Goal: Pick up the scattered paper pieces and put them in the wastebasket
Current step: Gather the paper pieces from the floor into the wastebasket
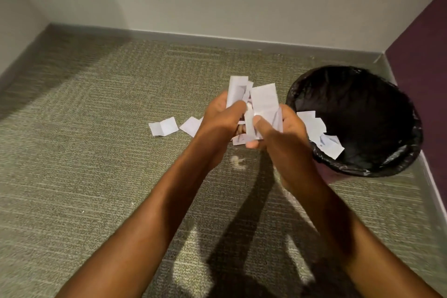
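Head view has the left hand (223,116) and right hand (278,126) curled together round a paper bunch (263,100) just beside the wastebasket (362,172), so best squeeze it tight, carry it well over the rim before releasing, then collect the loose pieces (164,126) lying on the carpet (96,152).

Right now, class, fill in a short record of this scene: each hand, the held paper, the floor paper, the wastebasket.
Left hand: grips the paper bundle
Right hand: grips the same bundle
Paper bundle: several white pieces, held left of the wastebasket
Loose pieces: at least two on the carpet, left of the hands
Wastebasket: black liner, some pieces already inside
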`<state>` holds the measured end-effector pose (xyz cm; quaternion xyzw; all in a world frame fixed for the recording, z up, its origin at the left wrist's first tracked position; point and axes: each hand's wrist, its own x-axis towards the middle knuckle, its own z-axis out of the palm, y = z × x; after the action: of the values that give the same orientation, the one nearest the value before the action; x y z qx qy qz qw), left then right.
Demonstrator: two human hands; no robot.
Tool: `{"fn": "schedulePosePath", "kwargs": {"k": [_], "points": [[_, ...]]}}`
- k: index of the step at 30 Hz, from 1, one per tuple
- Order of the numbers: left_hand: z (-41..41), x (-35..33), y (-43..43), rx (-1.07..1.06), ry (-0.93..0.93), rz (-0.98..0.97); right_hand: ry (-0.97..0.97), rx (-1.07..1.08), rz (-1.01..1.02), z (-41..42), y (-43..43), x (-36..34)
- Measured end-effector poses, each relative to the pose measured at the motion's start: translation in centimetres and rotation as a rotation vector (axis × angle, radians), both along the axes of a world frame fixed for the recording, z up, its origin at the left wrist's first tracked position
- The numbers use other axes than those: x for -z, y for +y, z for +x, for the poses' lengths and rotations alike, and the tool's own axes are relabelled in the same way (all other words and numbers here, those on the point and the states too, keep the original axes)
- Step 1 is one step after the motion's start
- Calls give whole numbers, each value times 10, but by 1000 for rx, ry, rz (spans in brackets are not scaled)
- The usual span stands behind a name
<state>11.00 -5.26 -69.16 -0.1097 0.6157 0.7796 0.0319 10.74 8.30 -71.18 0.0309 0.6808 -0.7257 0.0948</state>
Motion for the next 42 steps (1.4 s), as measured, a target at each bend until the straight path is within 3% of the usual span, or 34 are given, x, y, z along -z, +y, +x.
{"fn": "schedulePosePath", "kwargs": {"k": [3, 7, 12, 18, 23, 30, 36, 42], "points": [[-19, -25, 23, 15, 3, -8, 75, 52, -15, -8, 25, -34], [-43, -41, 60, 138, -52, -17, 34, 176, 54, -26, 66, -58], [-70, -33, 105, 169, -188, -224, -161, 248, -18, -47, 108, -50], [-77, -31, 128, 333, -302, -453, -265, 309, -24, -53, 135, -43], [-75, -47, 126, 380, -214, -460, -233, 346, 4, -57, 139, -50], [-85, -78, 47, 288, -76, -362, -88, 308, 94, -70, 108, -62], [-107, -59, -70, 225, -108, -541, -31, 149, 168, -86, 54, -74], [-122, 16, -167, 126, -213, -740, -15, -68, 357, -99, -9, -58]]}}
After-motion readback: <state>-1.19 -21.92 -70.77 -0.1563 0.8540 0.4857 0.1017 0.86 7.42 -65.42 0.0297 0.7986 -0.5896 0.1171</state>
